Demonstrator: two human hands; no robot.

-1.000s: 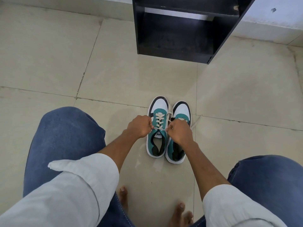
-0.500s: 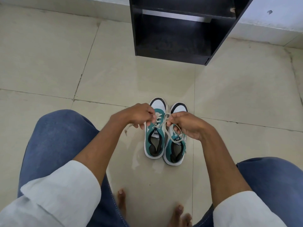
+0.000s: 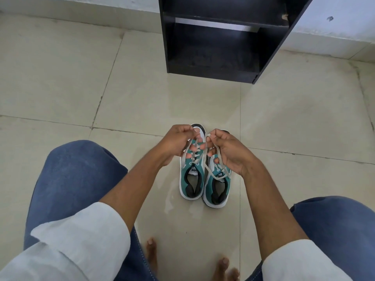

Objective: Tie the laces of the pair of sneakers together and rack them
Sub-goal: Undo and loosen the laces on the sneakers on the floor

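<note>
Two teal, white and black sneakers stand side by side on the tiled floor, toes pointing away from me: the left sneaker (image 3: 191, 180) and the right sneaker (image 3: 217, 189). My left hand (image 3: 178, 141) hovers over the left shoe's toe, fingers pinched on a cream lace. My right hand (image 3: 228, 149) is over the right shoe and grips a lace (image 3: 211, 172) that runs down across the shoes. Both toes are partly hidden by my hands.
A black open shoe rack (image 3: 215, 76) stands on the floor straight ahead, against a white wall. My knees in blue jeans flank the shoes and my bare feet (image 3: 223, 266) are just behind them. Beige tiles (image 3: 60, 78) surround everything.
Both hands have lifted from the shoe tongues and moved forward over the toes, drawing the laces up and taut. The sneakers stay in place.
</note>
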